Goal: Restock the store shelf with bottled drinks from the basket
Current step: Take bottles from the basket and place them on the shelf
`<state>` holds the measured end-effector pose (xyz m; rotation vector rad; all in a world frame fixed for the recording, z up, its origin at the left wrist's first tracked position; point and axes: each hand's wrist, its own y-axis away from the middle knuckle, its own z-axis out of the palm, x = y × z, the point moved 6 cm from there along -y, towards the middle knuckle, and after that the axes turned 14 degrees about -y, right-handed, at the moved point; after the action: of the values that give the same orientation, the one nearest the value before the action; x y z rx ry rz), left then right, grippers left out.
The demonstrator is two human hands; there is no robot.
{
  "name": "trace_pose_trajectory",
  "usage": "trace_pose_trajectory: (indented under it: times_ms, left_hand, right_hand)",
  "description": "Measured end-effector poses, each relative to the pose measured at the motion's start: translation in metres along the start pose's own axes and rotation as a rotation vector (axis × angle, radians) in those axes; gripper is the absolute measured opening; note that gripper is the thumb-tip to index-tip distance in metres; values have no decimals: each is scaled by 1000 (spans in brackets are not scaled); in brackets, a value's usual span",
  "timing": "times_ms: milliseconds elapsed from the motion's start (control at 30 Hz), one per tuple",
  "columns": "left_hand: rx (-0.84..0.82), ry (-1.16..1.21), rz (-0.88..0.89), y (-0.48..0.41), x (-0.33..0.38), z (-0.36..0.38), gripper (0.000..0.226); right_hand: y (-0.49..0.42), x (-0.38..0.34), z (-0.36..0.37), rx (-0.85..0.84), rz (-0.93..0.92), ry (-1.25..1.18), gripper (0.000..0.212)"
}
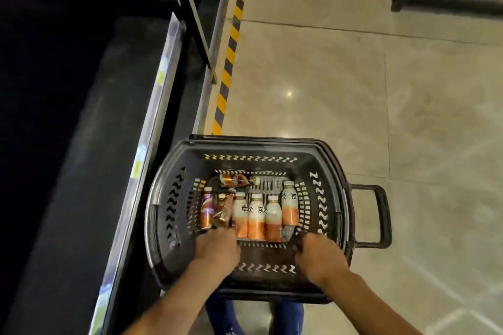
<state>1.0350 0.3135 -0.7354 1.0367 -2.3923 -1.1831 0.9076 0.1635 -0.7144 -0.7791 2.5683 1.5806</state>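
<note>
Bottles lie in the bottom of our black basket. Four have white caps, pale tops with dark characters and orange lower halves, and lie side by side. To their left are brown and purple bottles, and one more brown bottle lies crosswise at the far end. The basket has slotted walls and a pull handle on its right. It stands on the tiled floor, just beside the dark shelf. Our left hand reaches in at the near ends of the brown bottles, and our right hand is at the near right corner. Both show us their backs with the fingers dipped out of sight, so we cannot tell whether either holds anything.
</note>
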Motion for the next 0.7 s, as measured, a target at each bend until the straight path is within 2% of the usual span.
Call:
trace_pose_trajectory:
  times_ms: [100, 233, 433, 567, 700]
  left_hand:
    - [31, 29, -28, -67, -3, 34, 69]
    - [27, -2, -96, -145, -9, 76, 82]
    - [-31, 83, -194, -220, -13, 131, 80]
    - [-22, 132, -251, -246, -14, 149, 85]
    - [6, 241, -307, -261, -29, 166, 75]
  right_hand:
    - [-75, 21, 31, 16, 52, -103, 26]
    - [-158, 42, 84, -9, 114, -309, 26]
    - [-245, 62, 164, 27, 190, -493, 48]
    - [-274, 61, 173, 165, 233, -470, 71]
    - [-279, 50, 181, 232, 352, -487, 91]
